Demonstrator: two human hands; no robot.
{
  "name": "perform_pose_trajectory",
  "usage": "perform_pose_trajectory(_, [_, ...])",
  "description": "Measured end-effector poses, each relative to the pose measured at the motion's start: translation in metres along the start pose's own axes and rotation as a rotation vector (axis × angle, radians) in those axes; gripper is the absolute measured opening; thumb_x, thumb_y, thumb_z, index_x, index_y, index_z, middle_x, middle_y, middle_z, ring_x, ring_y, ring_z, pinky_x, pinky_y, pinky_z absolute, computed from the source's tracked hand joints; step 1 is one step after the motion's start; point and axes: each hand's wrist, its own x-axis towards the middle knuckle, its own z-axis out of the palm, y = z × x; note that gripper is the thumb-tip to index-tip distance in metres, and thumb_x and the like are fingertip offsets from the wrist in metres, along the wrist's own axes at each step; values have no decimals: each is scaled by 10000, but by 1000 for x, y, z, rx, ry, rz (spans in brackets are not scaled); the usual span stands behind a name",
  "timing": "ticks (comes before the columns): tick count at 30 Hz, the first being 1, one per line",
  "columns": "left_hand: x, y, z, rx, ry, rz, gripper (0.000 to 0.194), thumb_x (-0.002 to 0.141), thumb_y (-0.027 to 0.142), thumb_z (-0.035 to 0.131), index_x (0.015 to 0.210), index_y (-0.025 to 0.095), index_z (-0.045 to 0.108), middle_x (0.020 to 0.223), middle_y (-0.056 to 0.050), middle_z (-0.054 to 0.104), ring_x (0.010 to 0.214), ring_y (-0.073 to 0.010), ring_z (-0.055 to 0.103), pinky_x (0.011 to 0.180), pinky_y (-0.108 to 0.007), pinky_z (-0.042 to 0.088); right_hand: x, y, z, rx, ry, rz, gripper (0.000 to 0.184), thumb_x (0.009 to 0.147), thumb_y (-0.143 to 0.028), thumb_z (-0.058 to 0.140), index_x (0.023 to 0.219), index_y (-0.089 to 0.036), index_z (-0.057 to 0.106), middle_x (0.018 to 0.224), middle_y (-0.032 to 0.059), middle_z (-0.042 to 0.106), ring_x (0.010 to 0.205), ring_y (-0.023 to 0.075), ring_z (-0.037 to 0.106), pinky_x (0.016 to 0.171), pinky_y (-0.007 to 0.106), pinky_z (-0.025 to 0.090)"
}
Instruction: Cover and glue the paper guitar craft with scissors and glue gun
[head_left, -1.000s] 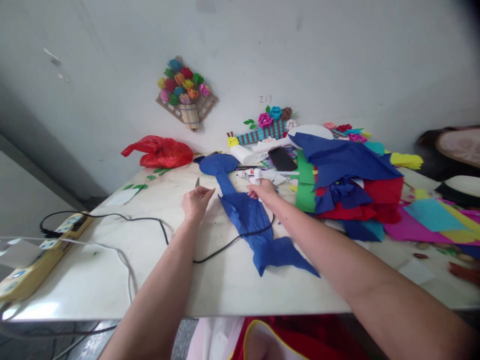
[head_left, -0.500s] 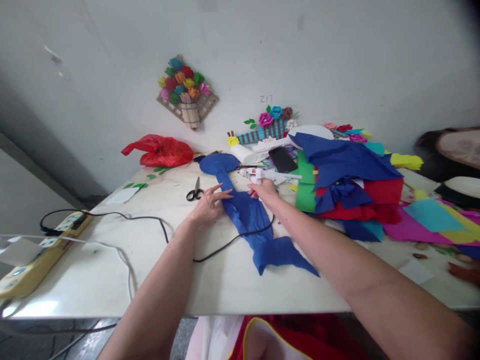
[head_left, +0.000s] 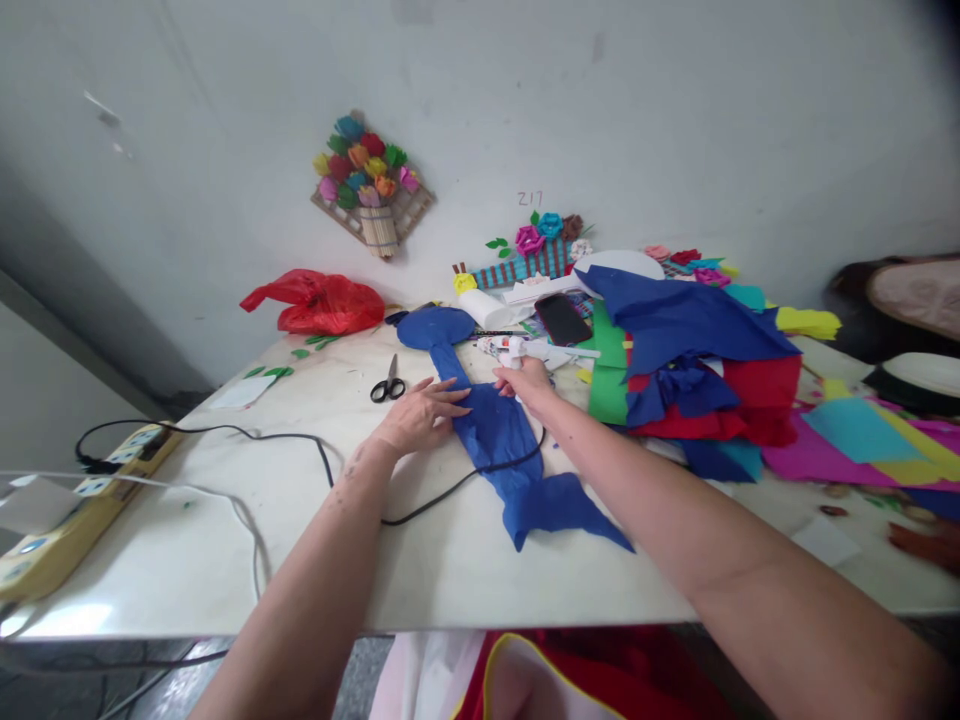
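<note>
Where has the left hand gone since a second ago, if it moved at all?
Yes: against the scissors, whose handles it hid, the left hand has shifted right, fingers now over the blue paper.

The right hand (head_left: 526, 382) hides most of the handle of the glue gun (head_left: 511, 348); the left frame edge cuts off the yellow power strip (head_left: 64, 535).

Pale scuffed wall (head_left: 675, 130) behind a glossy white table (head_left: 292, 540)
</note>
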Motion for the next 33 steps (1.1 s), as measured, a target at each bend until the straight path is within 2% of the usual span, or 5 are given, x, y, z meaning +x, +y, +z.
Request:
perform_pose_trajectory(8, [0,1,2,-137,135,31,254,662,155,568,845,249,717,1096,-34,660,1023,-196,600,957,-363,420,1,1,-1,11,-1,3,17,716,-153,586,709,-150,570,444,-42,567,357,87,526,385,170,418])
perform_pose_trajectory(15, [-2,6,-10,-274,174,-35,375,725,279,556,1089,225,630,970,-36,695,931,-211,607,947,-378,402,6,4,-1,-124,8,-50,64,701,-184,596,755,-151,600,478,-28,591,384,105,554,402,184,434])
perform_pose_trajectory(19, [-2,2,-1,-427,271,-208,443,772,366,525,1186,212,553,956,-41,682,842,-181,622,810,-314,468,8,2,0,-273,-9,-98,137,699,-206,606,825,-153,617,521,-13,624,412,118,587,414,184,432])
perform_pose_trajectory(23, [1,-5,14,-356,358,-339,510,713,396,601,1186,217,537,952,-38,647,657,-132,603,702,-282,479,6,-3,0,-393,-7,-123,190,704,-216,605,886,-164,632,528,-16,635,410,117,593,425,180,426])
perform_pose_trajectory(33, [0,-14,17,-123,310,-321,597,634,226,597,1221,196,498,1036,-68,601,964,-238,546,884,-396,416,4,-12,-4,-322,43,-76,128,696,-213,611,799,-138,621,504,-4,615,337,101,528,366,188,406])
